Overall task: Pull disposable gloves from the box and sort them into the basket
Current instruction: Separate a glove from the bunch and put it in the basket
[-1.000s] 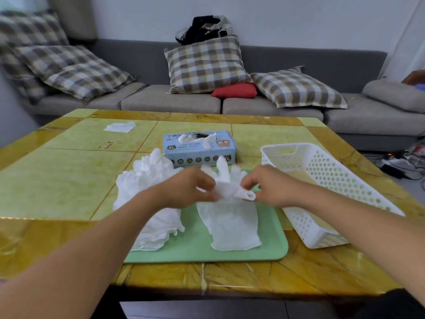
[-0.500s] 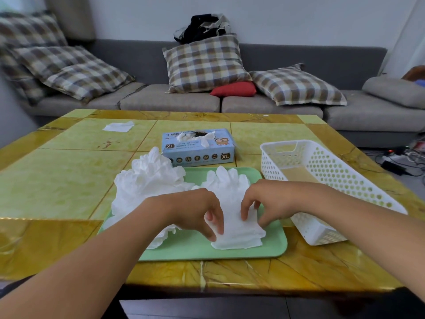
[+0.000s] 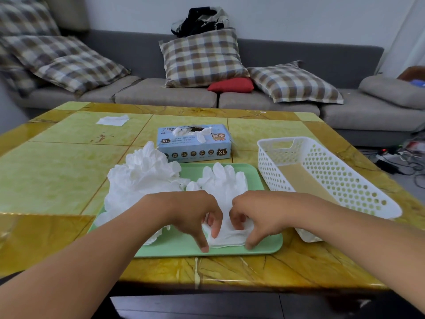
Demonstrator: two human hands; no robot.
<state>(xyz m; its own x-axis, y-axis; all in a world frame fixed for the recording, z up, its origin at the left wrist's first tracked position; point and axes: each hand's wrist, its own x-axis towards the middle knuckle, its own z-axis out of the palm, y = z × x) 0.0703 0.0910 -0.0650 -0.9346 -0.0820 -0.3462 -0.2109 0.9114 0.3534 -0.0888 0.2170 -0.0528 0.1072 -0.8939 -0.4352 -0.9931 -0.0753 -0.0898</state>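
Hands (image 3: 226, 217) now nearer, tray (image 3: 264, 247) edge.

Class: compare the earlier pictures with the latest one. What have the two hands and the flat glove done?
Both hands, left hand and right hand, came down toward the near edge of the tray, laying the glove flat and gripping its cuff. The box, basket and glove pile stayed put.

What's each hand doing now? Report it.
Left hand: pinches the flat glove stack's cuff end.
Right hand: pinches the same cuff end.

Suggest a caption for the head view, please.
Both hands grip the flat gloves' cuff on the green tray, white basket empty.
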